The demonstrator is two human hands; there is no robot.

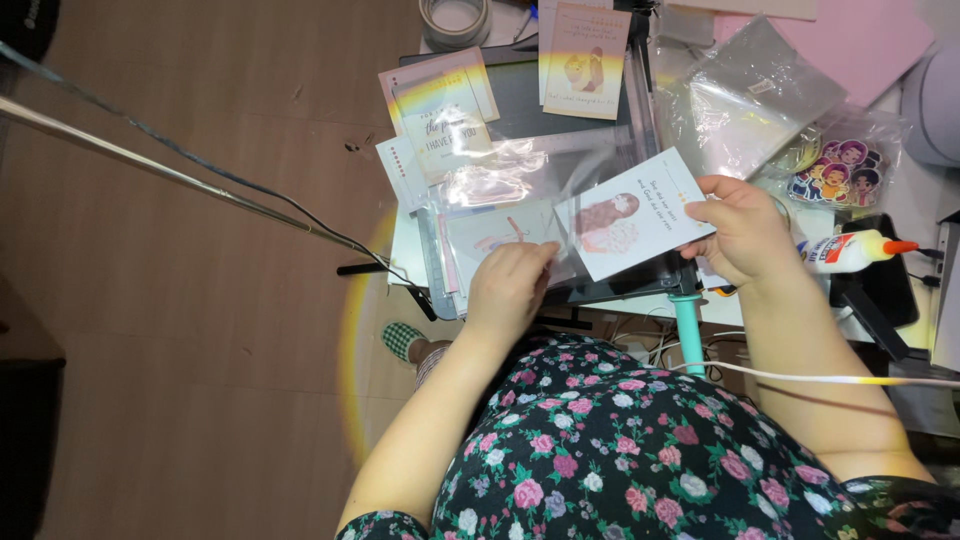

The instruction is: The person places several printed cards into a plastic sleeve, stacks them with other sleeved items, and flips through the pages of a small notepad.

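A: Seen from above, a person in a floral dress worked at a cluttered table [905, 215]. The right hand [745, 232] held a white illustrated card [632, 215] by its right edge, thumb on top, fingers closed on it. The card's left end sat at, or just inside, the mouth of a clear plastic sleeve [520, 225]; couldn't tell which.

B: And the left hand [510, 285]?

A: It pressed down on the sleeve w/ fingers curled, pinning it flat against the dark paper trimmer [545, 105] underneath. Whether it pinched the sleeve's edge or only rested on it wasn't clear.

B: How far along did it look?

A: Judging by the pic, partway. Most of the card was outside the sleeve. At least 1 other card appeared to lie bagged beneath, approx. where the left hand was. About 4 loose cards [440, 115] lay unbagged at the trimmer's far end.

B: Anything else nearby?

A: A glue bottle [850, 250] lay on its side just right of the right hand, a sticker pack [840, 170] sat beyond it, and a roll of tape [455, 20] sat at the far edge.
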